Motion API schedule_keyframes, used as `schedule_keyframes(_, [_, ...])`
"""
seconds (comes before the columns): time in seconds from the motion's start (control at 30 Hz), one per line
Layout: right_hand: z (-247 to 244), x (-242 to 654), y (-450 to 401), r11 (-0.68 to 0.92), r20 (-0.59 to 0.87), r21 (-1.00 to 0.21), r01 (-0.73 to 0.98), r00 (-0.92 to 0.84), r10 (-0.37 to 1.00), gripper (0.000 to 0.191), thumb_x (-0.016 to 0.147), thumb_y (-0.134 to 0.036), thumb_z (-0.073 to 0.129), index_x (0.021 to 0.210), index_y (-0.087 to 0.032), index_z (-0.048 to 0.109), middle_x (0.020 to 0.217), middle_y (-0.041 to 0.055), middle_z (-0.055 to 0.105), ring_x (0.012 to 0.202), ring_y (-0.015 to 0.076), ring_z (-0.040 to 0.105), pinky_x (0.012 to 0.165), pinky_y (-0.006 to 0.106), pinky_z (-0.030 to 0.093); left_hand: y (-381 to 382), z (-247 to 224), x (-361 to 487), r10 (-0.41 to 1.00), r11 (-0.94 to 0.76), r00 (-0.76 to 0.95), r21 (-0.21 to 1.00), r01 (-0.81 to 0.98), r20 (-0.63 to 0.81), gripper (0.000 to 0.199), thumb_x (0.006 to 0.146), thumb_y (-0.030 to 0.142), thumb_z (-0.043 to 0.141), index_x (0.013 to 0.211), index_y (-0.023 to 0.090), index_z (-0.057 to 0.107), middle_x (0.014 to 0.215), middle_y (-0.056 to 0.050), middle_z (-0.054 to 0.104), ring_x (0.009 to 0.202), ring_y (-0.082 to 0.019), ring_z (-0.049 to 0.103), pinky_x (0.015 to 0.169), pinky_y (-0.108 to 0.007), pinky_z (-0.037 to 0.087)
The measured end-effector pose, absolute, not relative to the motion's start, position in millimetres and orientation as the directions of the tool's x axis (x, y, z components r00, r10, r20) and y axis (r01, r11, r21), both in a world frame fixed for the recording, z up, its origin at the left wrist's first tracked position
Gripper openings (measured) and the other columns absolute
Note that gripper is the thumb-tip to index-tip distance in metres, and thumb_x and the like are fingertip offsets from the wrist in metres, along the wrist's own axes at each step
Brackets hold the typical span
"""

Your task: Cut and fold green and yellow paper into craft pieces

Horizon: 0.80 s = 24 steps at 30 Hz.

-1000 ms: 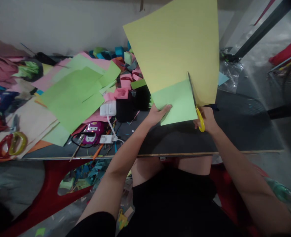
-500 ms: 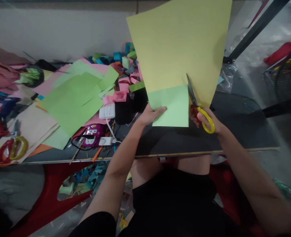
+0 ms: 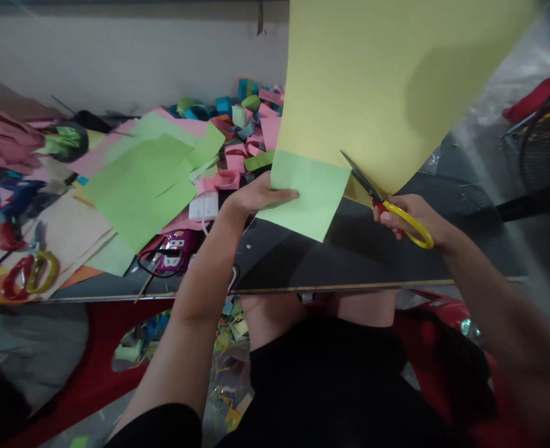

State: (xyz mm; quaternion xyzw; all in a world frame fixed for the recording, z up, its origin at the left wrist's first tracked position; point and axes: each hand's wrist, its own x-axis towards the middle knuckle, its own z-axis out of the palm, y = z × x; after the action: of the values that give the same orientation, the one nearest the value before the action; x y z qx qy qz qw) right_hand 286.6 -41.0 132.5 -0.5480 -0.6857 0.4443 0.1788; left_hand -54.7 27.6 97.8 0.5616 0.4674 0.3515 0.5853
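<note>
A: Yellow-handled scissors (image 3: 387, 202) gripped in the right hand (image 3: 412, 218), fingers through the loops; blades open at the paper's lower edge.

B: Left hand (image 3: 256, 196)?

A: Fingers closed, pinching the green folded flap (image 3: 310, 193) of the yellow-green sheet (image 3: 387, 87), which is held raised above the dark worktop (image 3: 396, 255).

B: Any writing?

A: A letter "B" on the purple device (image 3: 175, 249) left of the arm; other print too small. Green paper sheets (image 3: 139, 183) further left.

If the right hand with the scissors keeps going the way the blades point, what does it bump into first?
Probably the yellow paper: the scissors in the right hand point up-left at its lower edge, beside the green paper.
</note>
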Motion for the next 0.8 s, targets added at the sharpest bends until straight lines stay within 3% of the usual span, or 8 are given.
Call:
schedule_keyframes(0.27, [152.5, 298.0, -37.2, 0.108, -0.257, -0.758, 0.643, -0.446, 0.857, 0.044, 0.074, -0.061, 0.074, 0.076, -0.018, 0.063, 0.065, 0.0002, 0.056, 0.052, 0.0097, 0.049, 0.046, 0.023, 0.041, 39.3, 141.1, -63.0, 0.814, 0.223, 0.510, 0.960, 0.168, -0.279, 0.041, 0.062, 0.016, 0.090, 0.099, 0.009, 0.074, 0.085, -0.013, 0.077, 0.107, -0.043, 0.073, 0.098, -0.063, 0.056])
schedule_keyframes(0.47, [153.2, 299.6, -38.0, 0.122, -0.259, -0.779, 0.615, -0.493, 0.830, 0.042, 0.074, -0.060, 0.073, 0.071, -0.020, 0.059, 0.061, -0.0016, 0.052, 0.049, 0.0085, 0.045, 0.048, 0.024, 0.036, 48.3, 148.0, -61.9, 0.798, 0.221, 0.506, 0.941, 0.256, -0.326, 0.043, 0.058, 0.011, 0.087, 0.099, 0.011, 0.075, 0.089, -0.013, 0.078, 0.103, -0.039, 0.074, 0.098, -0.060, 0.056])
schedule_keyframes(0.57, [149.6, 301.6, -38.1, 0.107, -0.281, -0.761, 0.640, -0.473, 0.835, 0.046, 0.074, -0.064, 0.072, 0.071, -0.020, 0.060, 0.061, -0.0016, 0.051, 0.049, 0.0087, 0.046, 0.046, 0.022, 0.037, 54.0, 141.0, -62.7, 0.824, 0.235, 0.469, 0.946, 0.225, -0.316, 0.040, 0.059, 0.015, 0.088, 0.097, 0.007, 0.076, 0.089, -0.015, 0.076, 0.115, -0.043, 0.070, 0.098, -0.056, 0.057])
schedule_keyframes(0.67, [147.9, 302.7, -38.2, 0.069, -0.322, -0.744, 0.664, -0.447, 0.834, 0.053, 0.070, -0.070, 0.072, 0.073, -0.019, 0.062, 0.063, -0.0002, 0.052, 0.052, 0.0107, 0.048, 0.045, 0.023, 0.040, 58.4, 133.8, -65.7, 0.921, 0.182, 0.327, 0.977, 0.115, -0.210, 0.038, 0.067, 0.023, 0.084, 0.100, 0.005, 0.076, 0.094, -0.015, 0.075, 0.130, -0.045, 0.061, 0.101, -0.051, 0.056])
schedule_keyframes(0.8, [147.9, 300.4, -38.5, 0.031, -0.329, -0.771, 0.637, -0.438, 0.837, 0.060, 0.066, -0.075, 0.072, 0.079, -0.018, 0.060, 0.066, -0.0002, 0.050, 0.055, 0.0108, 0.044, 0.047, 0.025, 0.038, 56.5, 139.5, -65.3, 0.927, 0.176, 0.307, 0.974, 0.145, -0.213, 0.036, 0.070, 0.022, 0.082, 0.101, 0.006, 0.076, 0.095, -0.013, 0.076, 0.128, -0.043, 0.063, 0.103, -0.053, 0.054])
